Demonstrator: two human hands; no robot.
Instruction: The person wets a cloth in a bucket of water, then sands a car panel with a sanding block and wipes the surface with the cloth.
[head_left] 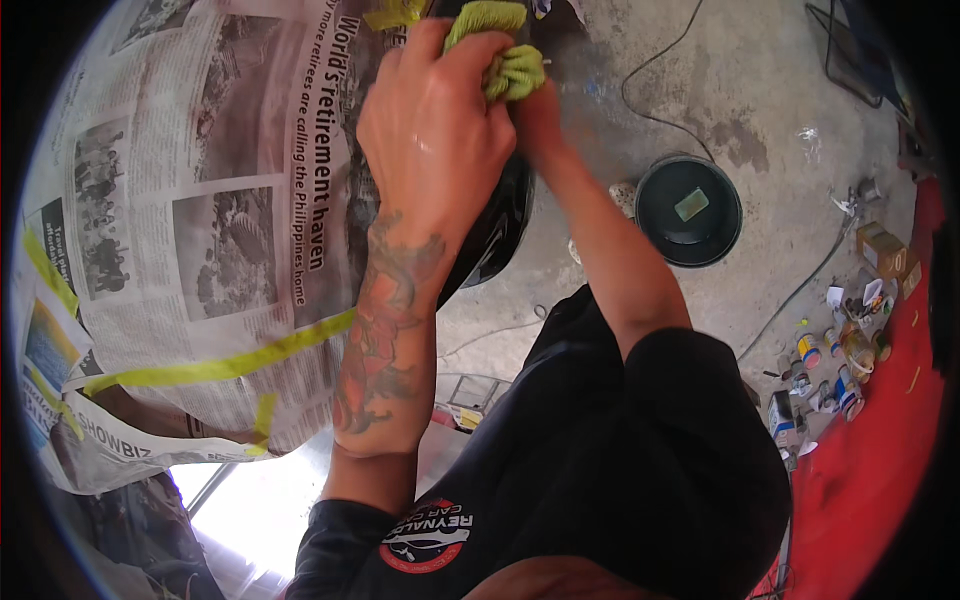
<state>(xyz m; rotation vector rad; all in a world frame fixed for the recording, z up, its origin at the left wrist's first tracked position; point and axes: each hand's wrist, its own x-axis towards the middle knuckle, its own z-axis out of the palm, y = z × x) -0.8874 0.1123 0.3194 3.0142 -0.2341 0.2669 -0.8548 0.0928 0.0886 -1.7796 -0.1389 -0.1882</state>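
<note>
Right of the newspaper (150, 180), where masking looks complete, the left hand (435, 115) grasps the cloth (517, 74), the right hand's (538, 118) grip cannot be determined, and wiping appears unfinished.

Yellow-green cloth (516, 75), textured, bunched into thick folds, gripped in the left hand (437, 115), near the view's top edge

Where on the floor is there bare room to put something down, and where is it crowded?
Bare concrete lies between the black basin and the long cord to its right, and another patch between the upper cord and the dark frame. It is crowded along the red surface, with containers and cartons. Under the right arm, the floor is hidden.
</note>
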